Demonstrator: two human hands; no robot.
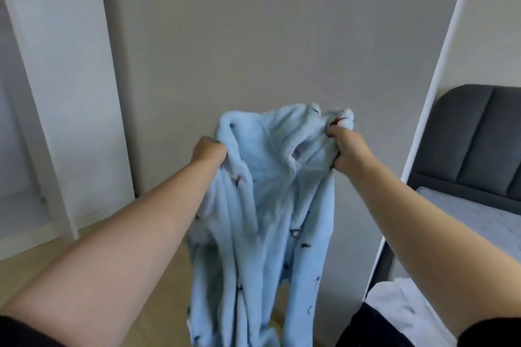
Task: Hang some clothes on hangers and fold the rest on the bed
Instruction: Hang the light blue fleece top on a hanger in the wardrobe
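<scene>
— Nearest, lower right?
— White cloth (394, 298), bunched up.
— And mid-frame?
— Left hand (208, 151) and right hand (345, 149), each fisted tight on the top edge of a pale blue fleece garment (262, 220), held up at centre, hanging down toward the floor.
— Farther back?
— Grey headboard (479, 135) at right; white wardrobe door (64, 65) upper left.

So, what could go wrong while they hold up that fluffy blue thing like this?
1. The blue fleece garment hangs down past the picture's bottom edge, so its lower end might drag on the floor.
2. The left hand and right hand each grip only a bunched handful near the top, so one side might slip free.
</scene>
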